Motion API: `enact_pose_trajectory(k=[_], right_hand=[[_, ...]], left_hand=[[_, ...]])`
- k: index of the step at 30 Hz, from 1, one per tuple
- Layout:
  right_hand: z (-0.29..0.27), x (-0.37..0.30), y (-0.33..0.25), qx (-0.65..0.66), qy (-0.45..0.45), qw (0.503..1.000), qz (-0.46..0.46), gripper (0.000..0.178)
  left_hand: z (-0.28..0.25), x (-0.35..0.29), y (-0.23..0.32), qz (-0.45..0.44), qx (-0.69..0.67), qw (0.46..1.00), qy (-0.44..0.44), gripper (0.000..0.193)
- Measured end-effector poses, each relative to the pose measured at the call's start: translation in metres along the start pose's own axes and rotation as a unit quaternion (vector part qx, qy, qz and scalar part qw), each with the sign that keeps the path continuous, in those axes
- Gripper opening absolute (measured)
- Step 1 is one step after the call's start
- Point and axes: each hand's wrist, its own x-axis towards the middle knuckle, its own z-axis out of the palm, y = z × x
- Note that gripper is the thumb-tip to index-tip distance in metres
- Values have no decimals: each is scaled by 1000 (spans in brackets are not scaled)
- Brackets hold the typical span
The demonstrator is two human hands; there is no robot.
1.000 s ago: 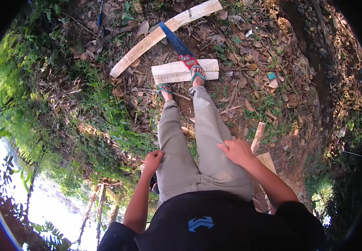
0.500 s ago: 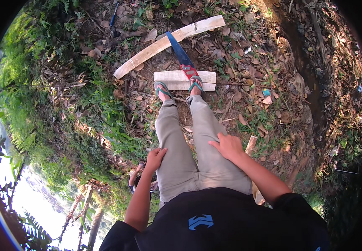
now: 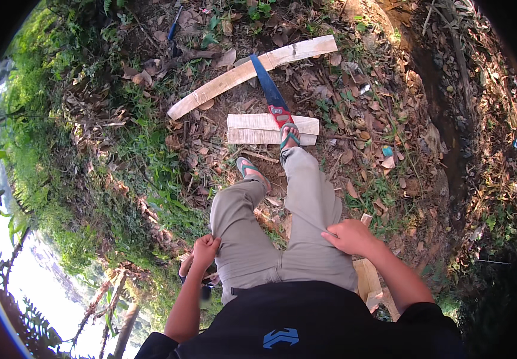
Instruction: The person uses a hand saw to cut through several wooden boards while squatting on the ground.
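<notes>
My left hand (image 3: pixel 206 249) is closed, pinching the cloth of my khaki trousers (image 3: pixel 252 239) at the left thigh. On the right thigh, my right hand (image 3: pixel 351 237) grips a fold of the same trousers between thumb and fingers. My right sandalled foot (image 3: pixel 290 136) rests at the short pale boards (image 3: pixel 252 136), beside the red handle of a handsaw (image 3: pixel 272 90). The saw's blue blade reaches over a long curved plank (image 3: pixel 228 82). My left foot (image 3: pixel 250 170) is apart from the boards, nearer to me.
Dry leaves and weeds cover the ground. A tool with a blue handle (image 3: pixel 173 30) lies at the far left. More cut wood (image 3: pixel 366 278) is by my right hip. A dark muddy channel (image 3: pixel 450 137) runs along the right. Part of another person (image 3: pixel 185 264) shows beyond my left arm.
My left foot has come off the short boards and back toward me, with the knee bent. Both hands have shifted back along the thighs, drawing on the trouser cloth. The saw still lies there.
</notes>
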Motion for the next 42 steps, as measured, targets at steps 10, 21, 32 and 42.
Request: enact_pose_trajectory(k=[10, 21, 32, 42], right_hand=[[0, 430, 186, 98, 280, 941, -161, 14], [38, 584, 256, -279, 313, 861, -289, 29], [45, 587, 272, -350, 353, 835, -237, 11], [-5, 498, 217, -69, 522, 813, -249, 20]], left_hand=[[-22, 443, 93, 223, 30, 974, 17, 22], [107, 688, 256, 486, 281, 826, 54, 60], [141, 688, 251, 476, 426, 766, 70, 100], [147, 688, 256, 471, 374, 785, 147, 80]])
